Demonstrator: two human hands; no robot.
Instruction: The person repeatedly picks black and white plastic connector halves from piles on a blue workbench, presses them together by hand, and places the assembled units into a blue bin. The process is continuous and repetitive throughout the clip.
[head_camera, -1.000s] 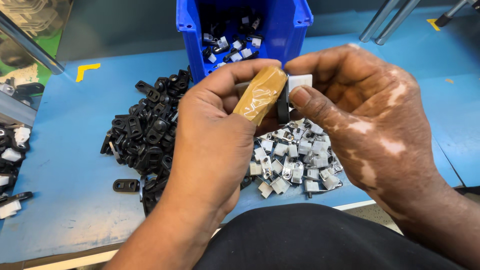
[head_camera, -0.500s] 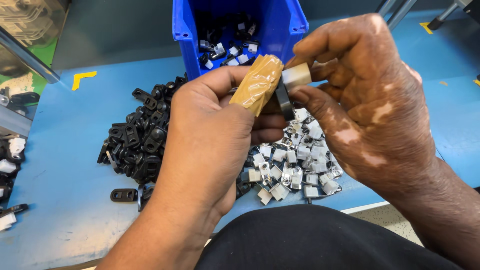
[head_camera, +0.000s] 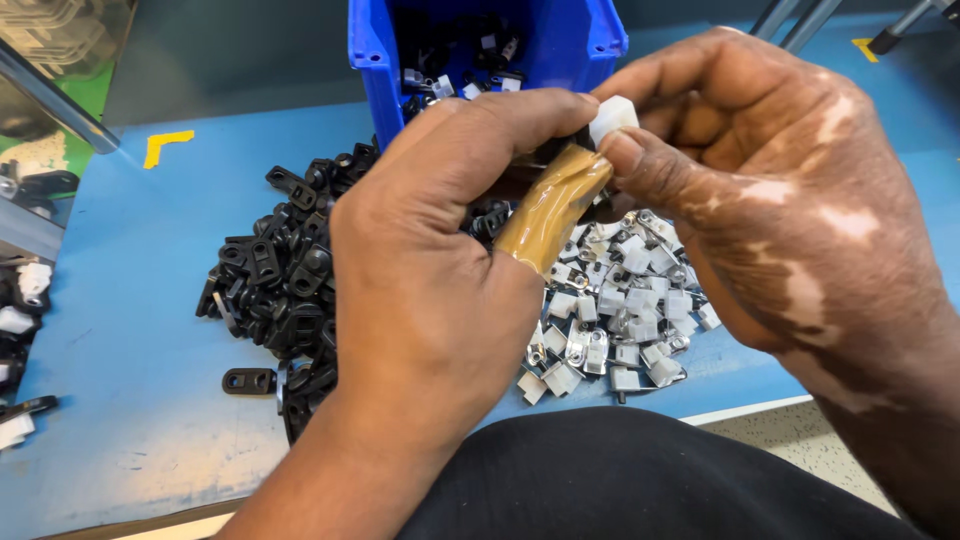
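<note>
Above the blue worktop (head_camera: 120, 330), in the head view, two bare hands are held close together over the piles of parts. A small white plastic block (head_camera: 612, 118) is pinched between the thumb and fingers of the right hand (head_camera: 770, 190), which is closed on it from the right side. The left hand (head_camera: 440, 270) is curled shut as well, its fingers bent over toward the white block; its thumb is wrapped in tan tape (head_camera: 552, 205), and the tip of that taped thumb lies just under the block, touching the right thumb. A dark part is partly seen between the left fingers and the block, but its shape cannot be told, since it is hidden by the fingers.

Below the hands, on the worktop, a heap of small white plastic and metal clips (head_camera: 620, 320) is spread near the front edge. To the left of it, touching the left wrist's outline, a larger heap of black plastic brackets (head_camera: 285, 275) is piled, with one single bracket lying apart at its lower left. Behind the hands, a blue plastic bin (head_camera: 372, 70) is stood open toward the camera, with black and white parts mixed inside it. At the far left edge, a few more black and white pieces are seen. A yellow corner mark (head_camera: 165, 145) is stuck on the worktop.
</note>
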